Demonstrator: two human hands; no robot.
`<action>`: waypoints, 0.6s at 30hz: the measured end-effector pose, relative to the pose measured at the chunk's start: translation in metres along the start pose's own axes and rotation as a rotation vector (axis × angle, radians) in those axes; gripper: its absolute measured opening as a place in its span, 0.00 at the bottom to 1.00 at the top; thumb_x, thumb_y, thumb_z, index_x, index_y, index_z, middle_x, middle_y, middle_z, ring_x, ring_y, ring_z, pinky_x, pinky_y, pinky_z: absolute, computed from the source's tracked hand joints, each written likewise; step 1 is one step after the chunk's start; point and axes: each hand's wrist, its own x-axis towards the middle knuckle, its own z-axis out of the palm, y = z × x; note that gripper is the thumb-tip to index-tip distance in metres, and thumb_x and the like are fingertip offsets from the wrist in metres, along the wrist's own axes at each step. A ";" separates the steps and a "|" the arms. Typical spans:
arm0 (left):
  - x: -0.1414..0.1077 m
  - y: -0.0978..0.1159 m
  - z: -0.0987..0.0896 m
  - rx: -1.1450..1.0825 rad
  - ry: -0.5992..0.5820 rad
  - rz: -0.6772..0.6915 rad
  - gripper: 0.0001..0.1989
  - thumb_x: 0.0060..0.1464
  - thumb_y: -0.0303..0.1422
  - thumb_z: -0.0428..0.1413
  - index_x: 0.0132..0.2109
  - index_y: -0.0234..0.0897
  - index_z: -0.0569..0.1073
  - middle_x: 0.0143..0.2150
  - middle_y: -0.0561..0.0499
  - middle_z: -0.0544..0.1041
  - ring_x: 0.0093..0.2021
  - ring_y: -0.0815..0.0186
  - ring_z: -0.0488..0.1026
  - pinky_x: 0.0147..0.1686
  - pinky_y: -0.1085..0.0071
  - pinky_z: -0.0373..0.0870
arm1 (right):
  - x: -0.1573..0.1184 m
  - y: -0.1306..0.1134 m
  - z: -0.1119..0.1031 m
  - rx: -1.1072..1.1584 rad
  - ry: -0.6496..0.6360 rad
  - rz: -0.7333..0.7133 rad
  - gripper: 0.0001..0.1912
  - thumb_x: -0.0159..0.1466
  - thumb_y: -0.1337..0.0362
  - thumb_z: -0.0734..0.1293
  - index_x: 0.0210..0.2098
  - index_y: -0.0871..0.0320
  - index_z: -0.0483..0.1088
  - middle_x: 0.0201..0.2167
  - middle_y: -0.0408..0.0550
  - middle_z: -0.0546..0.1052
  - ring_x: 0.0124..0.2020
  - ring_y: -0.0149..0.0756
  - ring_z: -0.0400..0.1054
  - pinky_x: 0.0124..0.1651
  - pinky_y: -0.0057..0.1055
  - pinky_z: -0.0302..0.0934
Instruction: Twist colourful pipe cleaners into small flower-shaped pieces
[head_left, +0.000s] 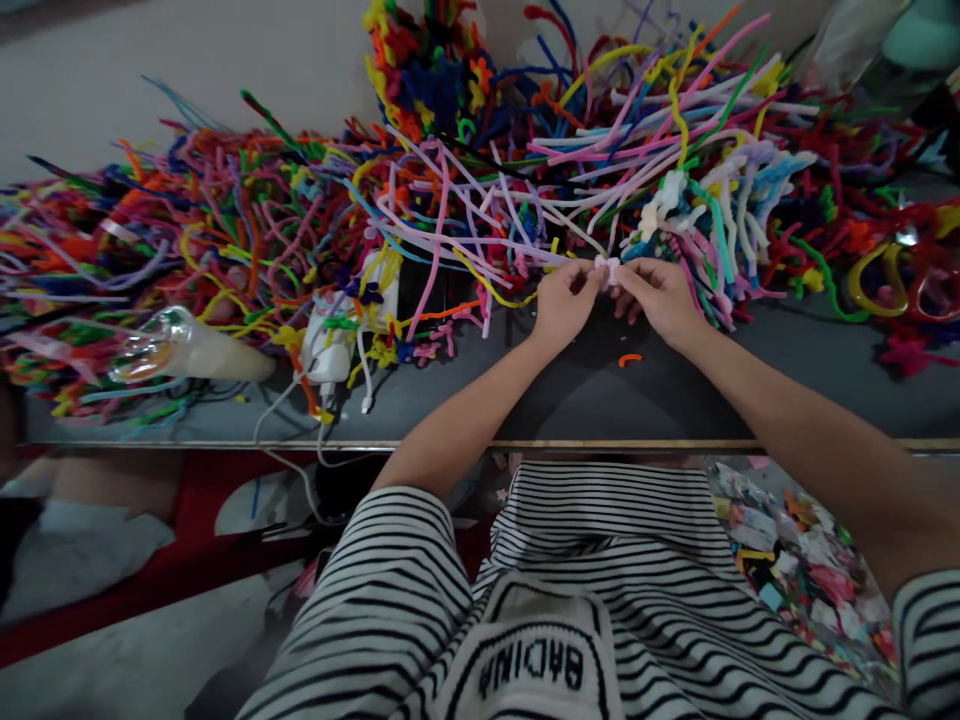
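Between my two hands is a small pale pink-lilac piece of bent pipe cleaner [608, 270]. My left hand [566, 300] pinches its left side with thumb and forefinger. On the other side, my right hand [660, 298] grips it with closed fingertips. The hands nearly meet, just above the dark table [592, 400]. Below them on the tabletop lies a short orange pipe cleaner bit [630, 359]. Long lilac and pink pipe cleaners [480, 245] lie loose just behind my left hand. A bunch of white, blue and pink twisted pieces [712, 230] sits beyond my right hand.
Tangled pipe cleaners [247, 200] heap along the table's back. To the left are a bottle-like pale object [217, 350] and a white charger [328, 350] with a cable over the front edge. Red and yellow scissor handles [877, 280] lie right. Scraps [810, 560] fill a container below.
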 end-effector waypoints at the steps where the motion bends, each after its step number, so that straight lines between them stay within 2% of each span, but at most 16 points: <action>1: 0.000 0.000 0.001 -0.014 -0.003 -0.004 0.19 0.63 0.51 0.59 0.36 0.40 0.78 0.28 0.53 0.77 0.27 0.69 0.70 0.30 0.70 0.68 | 0.000 0.000 0.000 0.003 0.031 -0.004 0.31 0.53 0.31 0.76 0.28 0.54 0.72 0.26 0.44 0.76 0.19 0.30 0.69 0.15 0.27 0.57; 3: 0.000 0.000 0.001 -0.032 -0.016 -0.011 0.21 0.63 0.54 0.58 0.36 0.40 0.78 0.27 0.53 0.76 0.25 0.69 0.69 0.28 0.70 0.67 | 0.001 0.001 -0.001 0.002 0.074 -0.017 0.31 0.52 0.32 0.77 0.29 0.54 0.73 0.26 0.43 0.76 0.19 0.30 0.69 0.14 0.27 0.56; 7: -0.001 -0.001 0.000 -0.041 -0.076 0.002 0.28 0.63 0.61 0.54 0.35 0.41 0.77 0.23 0.54 0.71 0.23 0.69 0.67 0.28 0.69 0.66 | 0.003 0.003 -0.004 -0.061 0.072 -0.065 0.28 0.52 0.37 0.79 0.34 0.53 0.77 0.26 0.43 0.78 0.19 0.29 0.67 0.15 0.27 0.57; 11: 0.001 -0.006 -0.001 -0.155 -0.048 -0.029 0.32 0.61 0.66 0.50 0.45 0.42 0.78 0.28 0.52 0.74 0.25 0.69 0.70 0.27 0.69 0.68 | 0.005 0.006 -0.007 -0.077 0.075 -0.078 0.26 0.52 0.39 0.80 0.36 0.53 0.79 0.26 0.43 0.78 0.19 0.30 0.67 0.17 0.28 0.59; 13: 0.002 -0.009 -0.002 -0.207 -0.042 -0.049 0.32 0.60 0.66 0.51 0.49 0.44 0.77 0.32 0.51 0.76 0.26 0.68 0.72 0.26 0.70 0.67 | 0.006 0.007 -0.007 -0.060 0.090 -0.073 0.26 0.53 0.39 0.80 0.37 0.53 0.79 0.26 0.43 0.78 0.19 0.31 0.68 0.17 0.29 0.59; 18: 0.005 -0.008 -0.006 -0.205 -0.040 -0.066 0.26 0.63 0.61 0.54 0.51 0.45 0.77 0.35 0.50 0.78 0.30 0.67 0.76 0.26 0.71 0.67 | 0.006 0.006 -0.006 -0.052 0.130 -0.080 0.23 0.54 0.42 0.80 0.38 0.52 0.77 0.26 0.42 0.77 0.20 0.31 0.68 0.17 0.28 0.58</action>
